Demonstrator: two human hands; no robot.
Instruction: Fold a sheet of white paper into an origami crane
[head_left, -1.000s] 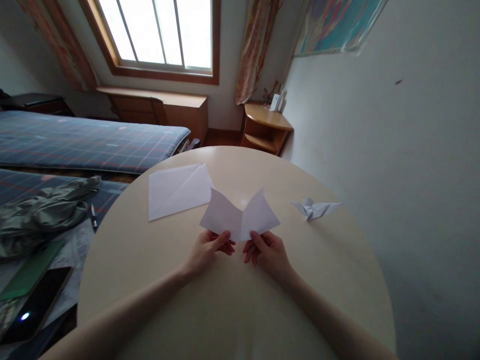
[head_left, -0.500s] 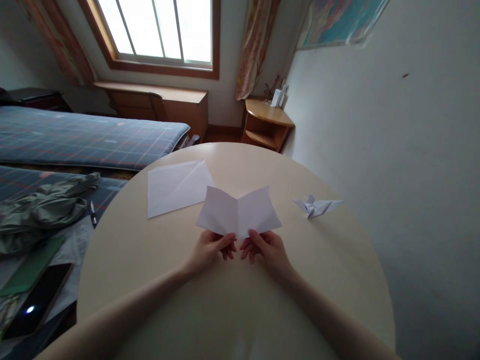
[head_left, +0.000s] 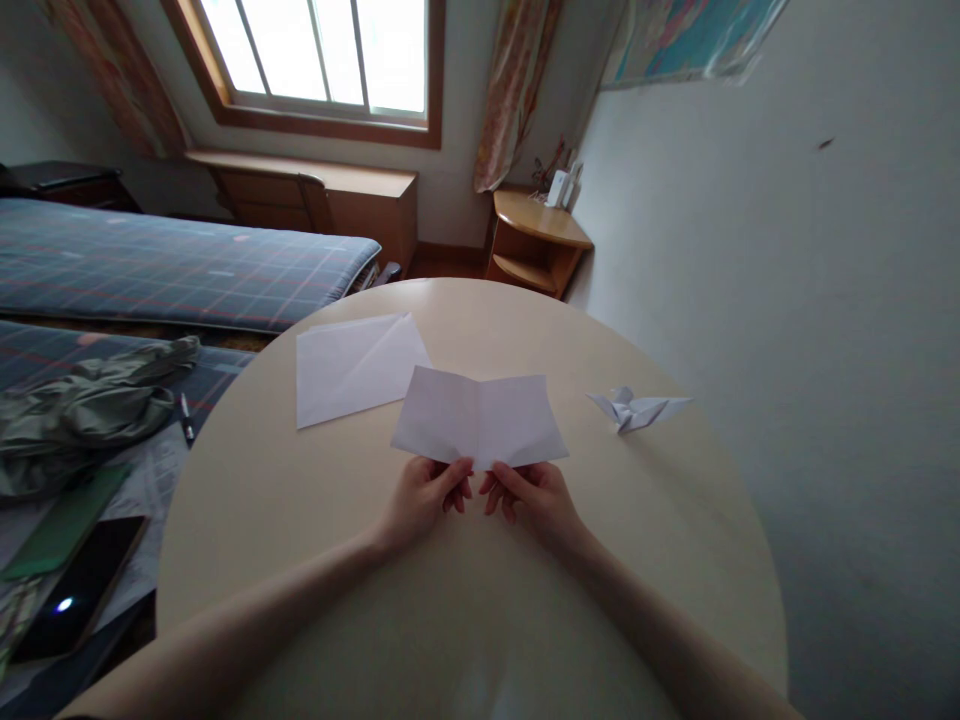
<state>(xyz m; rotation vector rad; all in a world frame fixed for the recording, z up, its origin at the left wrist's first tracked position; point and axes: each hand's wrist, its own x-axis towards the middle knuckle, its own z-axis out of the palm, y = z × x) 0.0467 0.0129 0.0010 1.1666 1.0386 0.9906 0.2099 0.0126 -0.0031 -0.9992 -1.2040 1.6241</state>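
1. White paper [head_left: 478,418], one creased sheet, is pinched at its near edge by the fingers [head_left: 459,484] of the left hand [head_left: 420,497] and right hand [head_left: 534,503], over the round bench [head_left: 660,570].
2. One folded sheet [head_left: 352,370] lies toward the far edge, left of the hands.
3. One origami crane [head_left: 634,408] sits near the right edge.
4. Past the left edge: one pen [head_left: 187,420], one phone [head_left: 79,590], and crumpled green cloth [head_left: 82,405] on a bed [head_left: 172,265].

A home bedroom, with a plaid-covered bed [head_left: 172,265], curtains [head_left: 514,95], bedside cabinet [head_left: 536,240].
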